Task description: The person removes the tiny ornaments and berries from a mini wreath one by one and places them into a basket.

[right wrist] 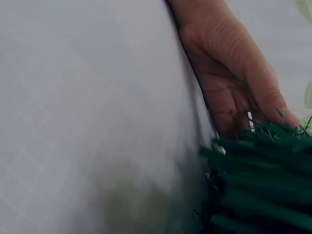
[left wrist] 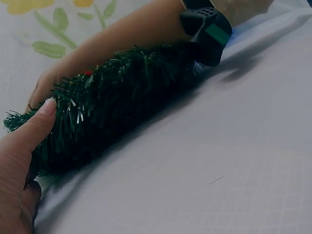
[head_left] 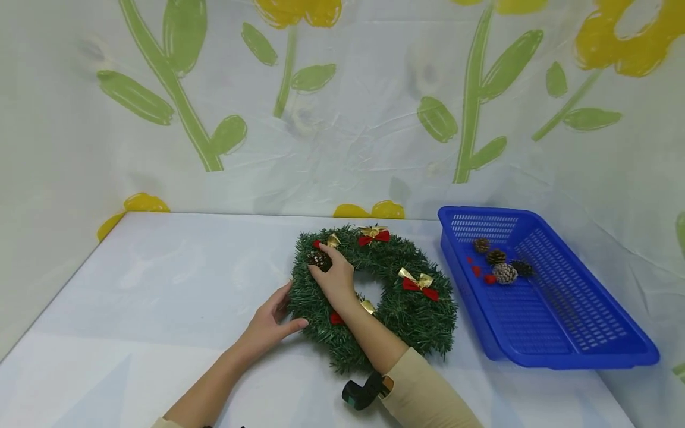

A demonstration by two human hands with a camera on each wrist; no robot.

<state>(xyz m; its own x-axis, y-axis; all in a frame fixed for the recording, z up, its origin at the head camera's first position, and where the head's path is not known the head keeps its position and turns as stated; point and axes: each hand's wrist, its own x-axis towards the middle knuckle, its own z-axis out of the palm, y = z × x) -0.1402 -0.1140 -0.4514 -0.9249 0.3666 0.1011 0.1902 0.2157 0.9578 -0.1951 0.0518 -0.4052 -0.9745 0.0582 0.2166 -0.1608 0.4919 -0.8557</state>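
A green tinsel wreath (head_left: pixel 412 315) with red and gold bows (head_left: pixel 418 284) lies flat on the white table. My right hand (head_left: pixel 323 261) reaches over its upper left part and pinches a brown pine cone (head_left: pixel 317 259) that sits on the needles. My left hand (head_left: pixel 286 309) holds the wreath's left edge, fingers at its side. In the left wrist view the thumb (left wrist: pixel 44 114) presses on top of the wreath (left wrist: pixel 122 92). The right wrist view shows the left hand (right wrist: pixel 234 83) against the wreath's edge (right wrist: pixel 258 185).
A blue plastic basket (head_left: pixel 567 356) stands to the right of the wreath. It holds several pine cones (head_left: pixel 503 270) and small red berries (head_left: pixel 484 274). A flowered cloth backdrop (head_left: pixel 342 119) closes the back and both sides. White tabletop (head_left: pixel 160 285) spreads to the left.
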